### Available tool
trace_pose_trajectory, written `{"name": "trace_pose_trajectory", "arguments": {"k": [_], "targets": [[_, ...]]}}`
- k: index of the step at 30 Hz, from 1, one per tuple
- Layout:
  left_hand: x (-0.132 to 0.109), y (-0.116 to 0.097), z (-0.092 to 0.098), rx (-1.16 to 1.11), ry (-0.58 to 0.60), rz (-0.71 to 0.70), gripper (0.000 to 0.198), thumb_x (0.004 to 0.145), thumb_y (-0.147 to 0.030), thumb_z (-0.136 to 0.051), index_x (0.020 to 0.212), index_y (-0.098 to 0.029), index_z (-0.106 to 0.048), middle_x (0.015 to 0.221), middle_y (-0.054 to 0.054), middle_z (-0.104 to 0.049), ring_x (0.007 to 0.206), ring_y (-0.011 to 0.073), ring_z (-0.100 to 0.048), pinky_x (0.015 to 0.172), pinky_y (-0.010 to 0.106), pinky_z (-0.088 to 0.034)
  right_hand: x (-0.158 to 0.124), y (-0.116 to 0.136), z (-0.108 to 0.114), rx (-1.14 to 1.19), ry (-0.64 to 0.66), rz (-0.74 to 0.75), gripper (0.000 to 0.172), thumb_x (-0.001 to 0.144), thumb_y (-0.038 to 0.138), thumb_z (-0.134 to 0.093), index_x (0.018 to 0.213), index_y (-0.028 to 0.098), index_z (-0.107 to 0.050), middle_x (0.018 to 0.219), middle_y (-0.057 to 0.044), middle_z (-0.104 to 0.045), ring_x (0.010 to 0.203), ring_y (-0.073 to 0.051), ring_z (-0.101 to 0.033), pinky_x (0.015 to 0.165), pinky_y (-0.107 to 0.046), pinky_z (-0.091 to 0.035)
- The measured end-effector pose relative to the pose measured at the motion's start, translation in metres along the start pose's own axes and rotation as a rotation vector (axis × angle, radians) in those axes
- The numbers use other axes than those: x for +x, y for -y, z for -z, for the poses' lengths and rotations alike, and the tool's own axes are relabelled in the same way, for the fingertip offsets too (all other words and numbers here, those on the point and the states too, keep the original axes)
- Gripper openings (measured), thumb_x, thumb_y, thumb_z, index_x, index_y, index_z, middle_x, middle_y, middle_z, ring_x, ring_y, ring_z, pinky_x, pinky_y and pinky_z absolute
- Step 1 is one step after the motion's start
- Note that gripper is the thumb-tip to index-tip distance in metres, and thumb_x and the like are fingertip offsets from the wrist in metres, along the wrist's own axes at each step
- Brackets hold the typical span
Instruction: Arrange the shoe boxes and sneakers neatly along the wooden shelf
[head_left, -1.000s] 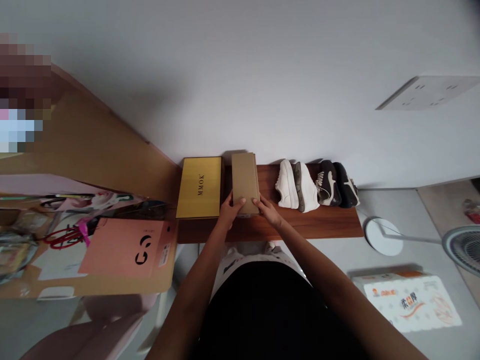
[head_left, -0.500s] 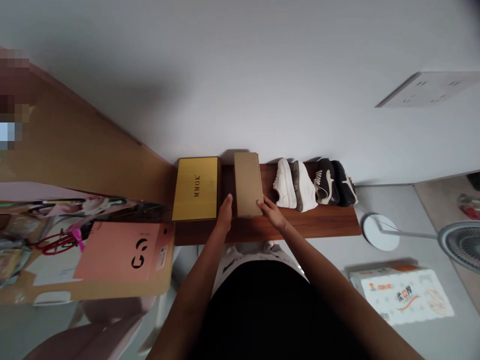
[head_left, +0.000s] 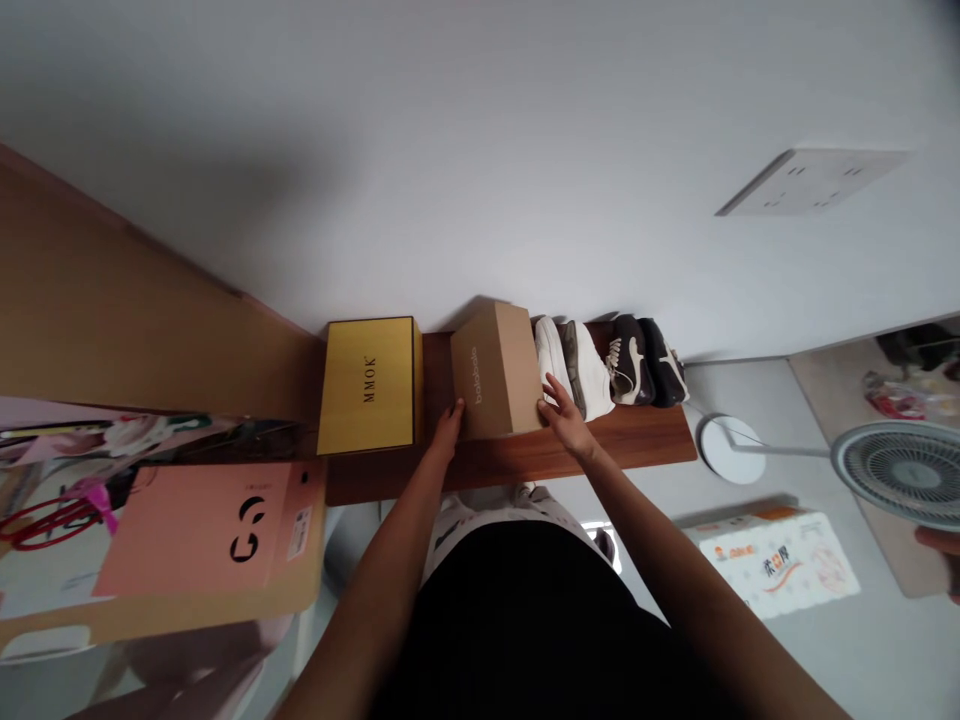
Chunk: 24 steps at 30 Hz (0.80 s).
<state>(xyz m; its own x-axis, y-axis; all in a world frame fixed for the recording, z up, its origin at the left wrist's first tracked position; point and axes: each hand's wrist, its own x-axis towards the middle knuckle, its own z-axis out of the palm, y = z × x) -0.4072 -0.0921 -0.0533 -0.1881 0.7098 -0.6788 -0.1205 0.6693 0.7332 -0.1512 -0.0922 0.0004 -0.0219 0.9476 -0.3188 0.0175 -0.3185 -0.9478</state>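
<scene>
brown box (head_left: 480,375) turned, lettered face now visible | right side now up against white shoes (head_left: 595,385) | right hand (head_left: 568,418) fingers now spread wider

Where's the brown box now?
In the middle of the head view, the brown box is between the left hand and right hand, yellow box to its left, white shoes to its right.

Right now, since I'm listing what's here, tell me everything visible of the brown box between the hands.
The brown box looks like cardboard. Its left visible face bears pale lettering, seemingly "balabala"; the right is plain. It looks tilted, a long edge uppermost, over the wooden shelf, between the yellow box and white shoes. The left hand is at its left side; the thumb of the right hand touches its right side. Contact with the shoes is unclear.
</scene>
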Motion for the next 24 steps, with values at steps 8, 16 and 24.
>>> {"name": "trace_pose_trajectory", "arguments": {"k": [8,16,24], "targets": [[-0.022,-0.011,-0.002,-0.364,0.015,0.114,0.049,0.079,-0.056,-0.080,0.114,-0.023,-0.074,0.124,0.011,-0.074,0.117,0.0268,-0.069,0.090,0.042,-0.060,0.004,0.004,0.008,-0.180,-0.089,0.026,0.078,0.077,0.072,-0.070,0.143,0.030,-0.062,0.151,-0.009,-0.053,0.139,-0.030,-0.050,0.116,-0.048,-0.043],[-0.039,-0.017,0.013,-0.328,-0.168,-0.071,0.053,0.072,-0.057,-0.085,0.107,-0.018,-0.076,0.109,0.011,-0.079,0.112,0.0250,-0.071,0.095,0.038,-0.058,0.014,0.021,0.002,-0.125,0.112,-0.098,0.087,0.069,0.066,-0.083,0.141,0.022,-0.064,0.135,-0.009,-0.068,0.129,-0.034,-0.059,0.114,-0.050,-0.046],[-0.039,-0.027,0.020,-0.115,-0.263,-0.192,0.045,0.083,-0.052,-0.077,0.112,-0.017,-0.077,0.117,0.012,-0.078,0.119,0.0290,-0.069,0.106,0.042,-0.053,0.027,0.002,-0.005,0.055,0.169,-0.281,0.070,0.074,0.052,-0.082,0.138,0.028,-0.066,0.137,-0.006,-0.069,0.127,-0.029,-0.064,0.108,-0.047,-0.051]]}}
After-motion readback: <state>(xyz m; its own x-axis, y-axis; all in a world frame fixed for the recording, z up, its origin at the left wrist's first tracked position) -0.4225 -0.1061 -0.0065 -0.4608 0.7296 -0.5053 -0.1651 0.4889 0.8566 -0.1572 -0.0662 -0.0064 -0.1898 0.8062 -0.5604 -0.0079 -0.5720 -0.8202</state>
